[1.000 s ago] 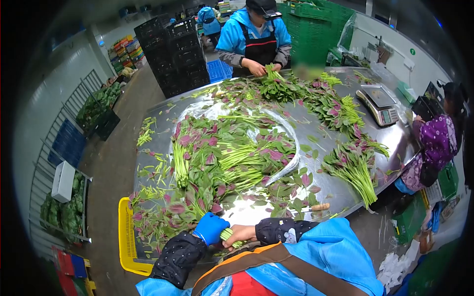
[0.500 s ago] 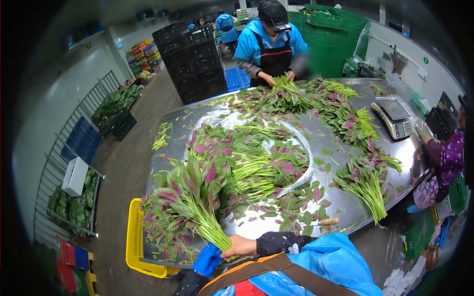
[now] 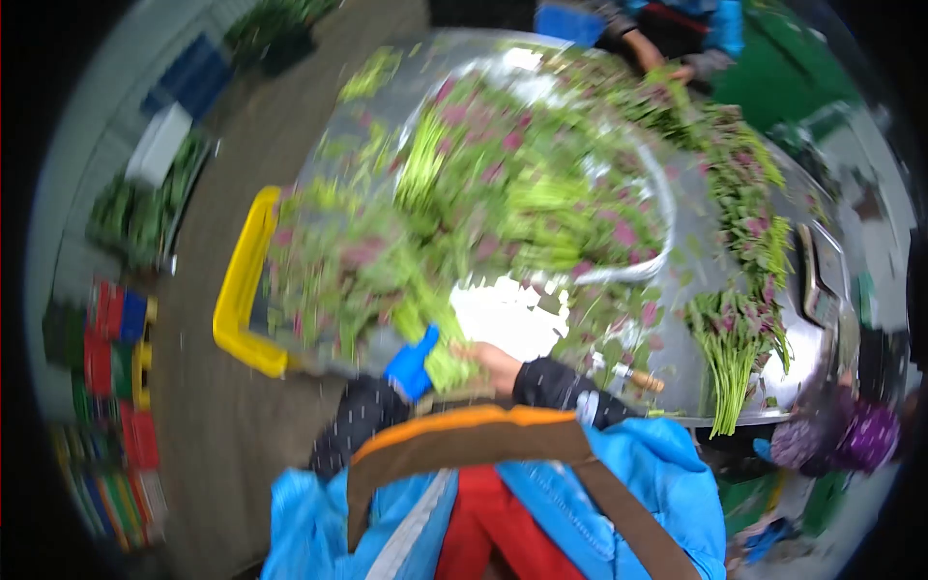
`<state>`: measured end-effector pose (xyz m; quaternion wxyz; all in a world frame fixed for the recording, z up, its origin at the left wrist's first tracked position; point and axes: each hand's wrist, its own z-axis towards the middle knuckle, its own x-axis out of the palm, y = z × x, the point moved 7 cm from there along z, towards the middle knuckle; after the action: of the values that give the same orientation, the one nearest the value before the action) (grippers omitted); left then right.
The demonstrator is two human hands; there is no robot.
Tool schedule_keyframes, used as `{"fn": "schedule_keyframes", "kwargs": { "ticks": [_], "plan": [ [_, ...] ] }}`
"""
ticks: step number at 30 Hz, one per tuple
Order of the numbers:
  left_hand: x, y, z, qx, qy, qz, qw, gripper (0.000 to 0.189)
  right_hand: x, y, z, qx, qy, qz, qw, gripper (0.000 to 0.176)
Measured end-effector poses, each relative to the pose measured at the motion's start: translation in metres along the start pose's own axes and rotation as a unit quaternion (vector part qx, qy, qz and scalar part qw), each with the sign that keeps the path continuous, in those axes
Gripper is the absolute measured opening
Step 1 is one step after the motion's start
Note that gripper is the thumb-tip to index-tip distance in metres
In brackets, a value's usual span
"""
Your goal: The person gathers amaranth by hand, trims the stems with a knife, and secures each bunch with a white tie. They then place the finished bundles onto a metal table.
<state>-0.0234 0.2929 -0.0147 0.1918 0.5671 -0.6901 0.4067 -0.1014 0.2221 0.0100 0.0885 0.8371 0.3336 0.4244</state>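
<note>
Standing here, I see the person at the metal table's (image 3: 688, 353) near edge gripping a bunch of leafy greens (image 3: 442, 360) by its pale stems, the blue-gloved left hand (image 3: 413, 365) on one side, the bare right hand (image 3: 491, 363) on the other, all rather blurred. Beyond them a heap of green and purple leaves (image 3: 483, 164) lies ringed by clear plastic (image 3: 664, 198), with a yellow basket (image 3: 239, 290) to the left and a wooden handle (image 3: 646, 381) to the right. Across the table, a co-worker's hands (image 3: 646, 50) meet at more greens.

Tabletop (image 3: 691, 208): smooth, glossy metal. Yellow basket (image 3: 232, 314): plastic. Tool handle (image 3: 647, 382): wood. Sheet (image 3: 633, 270): shiny plastic.
</note>
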Motion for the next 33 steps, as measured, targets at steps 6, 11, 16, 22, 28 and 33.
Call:
{"fn": "schedule_keyframes", "kwargs": {
  "ticks": [6,11,16,22,28,33],
  "plan": [
    [-0.013,-0.006,-0.009,0.011,-0.004,-0.023,1.000,0.037,-0.005,0.009,0.009,-0.028,-0.022,-0.107,0.994,0.047],
    [-0.011,-0.025,-0.020,0.156,-0.129,0.168,0.965,0.036,0.000,0.023,0.007,-0.158,-0.036,-0.202,0.966,0.033],
    [0.008,-0.032,-0.036,0.157,-0.099,0.153,0.971,0.039,0.005,0.037,-0.005,-0.148,-0.018,-0.139,0.979,0.023],
    [0.000,-0.029,-0.030,0.132,-0.105,0.163,0.972,0.036,-0.002,0.034,0.010,-0.110,-0.030,-0.154,0.982,0.022],
    [0.005,-0.032,-0.025,0.129,-0.046,0.178,0.974,0.036,0.009,0.029,0.014,-0.056,0.021,-0.169,0.984,0.020],
    [0.015,-0.035,-0.032,0.153,-0.059,0.212,0.963,0.036,0.003,0.040,0.010,-0.077,0.027,-0.205,0.975,0.025]
  ]
}}
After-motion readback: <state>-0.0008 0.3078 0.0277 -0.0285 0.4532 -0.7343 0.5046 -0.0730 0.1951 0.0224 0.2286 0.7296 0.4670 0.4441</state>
